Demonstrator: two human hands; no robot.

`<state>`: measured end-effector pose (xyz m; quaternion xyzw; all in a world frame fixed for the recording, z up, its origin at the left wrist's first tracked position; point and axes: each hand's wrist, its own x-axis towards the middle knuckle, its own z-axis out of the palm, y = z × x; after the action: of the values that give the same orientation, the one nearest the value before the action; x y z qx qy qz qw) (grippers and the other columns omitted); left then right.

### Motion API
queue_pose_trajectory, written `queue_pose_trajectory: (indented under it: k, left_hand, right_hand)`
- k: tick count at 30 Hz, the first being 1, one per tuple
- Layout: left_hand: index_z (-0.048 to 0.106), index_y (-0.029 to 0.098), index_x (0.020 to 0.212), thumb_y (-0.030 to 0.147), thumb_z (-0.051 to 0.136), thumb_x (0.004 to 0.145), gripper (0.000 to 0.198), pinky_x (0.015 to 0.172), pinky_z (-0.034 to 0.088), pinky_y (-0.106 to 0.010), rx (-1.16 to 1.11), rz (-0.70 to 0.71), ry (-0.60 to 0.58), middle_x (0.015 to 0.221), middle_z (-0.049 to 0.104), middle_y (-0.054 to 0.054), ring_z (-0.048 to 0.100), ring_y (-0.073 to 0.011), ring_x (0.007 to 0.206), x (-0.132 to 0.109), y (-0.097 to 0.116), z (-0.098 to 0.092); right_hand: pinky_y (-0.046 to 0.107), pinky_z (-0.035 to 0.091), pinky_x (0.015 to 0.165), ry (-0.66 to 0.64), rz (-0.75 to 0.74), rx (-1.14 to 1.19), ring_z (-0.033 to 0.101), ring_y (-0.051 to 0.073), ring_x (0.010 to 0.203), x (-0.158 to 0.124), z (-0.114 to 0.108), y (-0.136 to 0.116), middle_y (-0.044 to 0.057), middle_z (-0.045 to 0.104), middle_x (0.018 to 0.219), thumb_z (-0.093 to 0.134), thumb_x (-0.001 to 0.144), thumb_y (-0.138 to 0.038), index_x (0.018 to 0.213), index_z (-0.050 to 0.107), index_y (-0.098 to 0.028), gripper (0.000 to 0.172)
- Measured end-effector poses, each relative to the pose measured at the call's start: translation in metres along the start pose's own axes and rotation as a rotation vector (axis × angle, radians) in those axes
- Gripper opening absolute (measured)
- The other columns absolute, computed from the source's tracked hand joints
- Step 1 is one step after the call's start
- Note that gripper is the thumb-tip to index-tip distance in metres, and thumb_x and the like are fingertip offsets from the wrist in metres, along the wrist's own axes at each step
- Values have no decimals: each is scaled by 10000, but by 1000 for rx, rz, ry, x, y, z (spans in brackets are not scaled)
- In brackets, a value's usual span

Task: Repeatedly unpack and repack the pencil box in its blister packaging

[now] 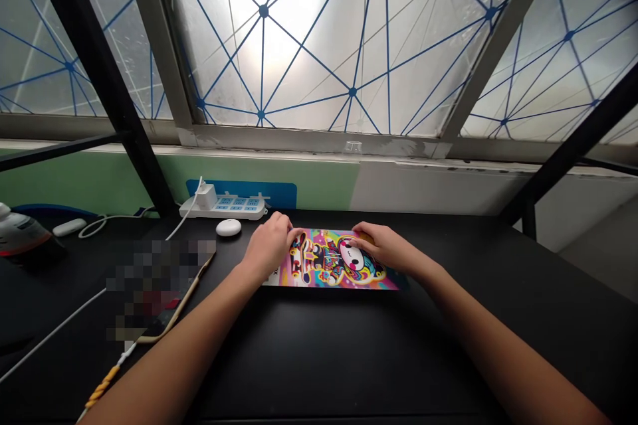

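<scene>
A flat, brightly coloured cartoon picture board (331,265) lies on the black desk (349,352) in front of me. My left hand (269,244) rests on its left end with fingers curled over the far corner. My right hand (383,246) lies on its right part, fingers bent down onto the picture, with something small and orange just showing behind the knuckles. Both forearms reach in from the bottom of the view.
A white power strip (224,207) with a plugged-in charger sits at the desk's back edge, a small white oval case (228,228) before it. A phone with a cable (164,292) lies at left, a bottle (20,236) at far left. Black frame posts (107,86) stand beside the window.
</scene>
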<state>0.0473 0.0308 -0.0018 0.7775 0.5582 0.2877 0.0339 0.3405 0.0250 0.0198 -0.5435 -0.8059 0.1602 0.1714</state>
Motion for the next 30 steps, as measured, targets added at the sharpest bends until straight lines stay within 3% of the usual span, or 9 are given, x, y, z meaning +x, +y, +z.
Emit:
queue_pose_trajectory:
  k: [4,11,16,20,23,26,30]
  left_hand:
    - [573,204,928,432,337,1048,348,830,442,-354,182,133,199,1054,624,-105,607,-256,957,-2,11,-12]
    - [579,199,982,536,375,1014,395,884,432,-379,313,247,111,966,672,-95,640,-271,915,-6,18,-26]
    - [560,201,962,570,503,958,374,936,430,-369,277,305,128,889,682,-59,660,-253,895,-7,22,-29]
    - [547,195,957,519,615,922,333,759,465,-340,344,346,44,905,683,-53,643,-250,850,-14,36,-24]
    - [548,195,981,551,657,881,385,677,452,-338,345,399,-17,937,685,-54,624,-260,865,-18,42,-19]
    - [549,193,1034,689,590,853,530,701,455,-345,286,404,-54,963,687,-65,609,-267,904,-17,39,-17]
    - [541,195,1151,697,516,893,566,795,452,-365,244,341,-115,1042,692,-85,606,-282,984,-13,24,-16]
  right_hand:
    - [358,459,765,279,-103,-185,622,262,867,-6,-5,-19,84,688,932,567,902,-575,912,614,-238,341]
    - [335,471,689,382,-205,-213,609,175,684,-14,-8,-20,82,611,1136,572,921,-543,825,580,-236,322]
    - [326,483,706,437,-252,-265,646,200,799,-16,1,-28,96,584,1203,587,938,-435,835,558,-234,228]
    - [324,471,684,352,-397,-385,610,193,768,-18,10,-39,85,627,1141,563,946,-282,854,544,-220,113]
    - [331,470,712,241,-434,-480,593,203,788,-17,16,-44,89,630,1112,585,875,-160,854,547,-211,67]
    - [341,476,723,177,-408,-483,568,232,837,-17,20,-46,91,613,1036,637,758,-135,880,543,-210,171]
    - [382,491,785,91,-417,-474,533,268,919,-19,24,-51,106,586,1042,651,681,-138,1074,554,-174,407]
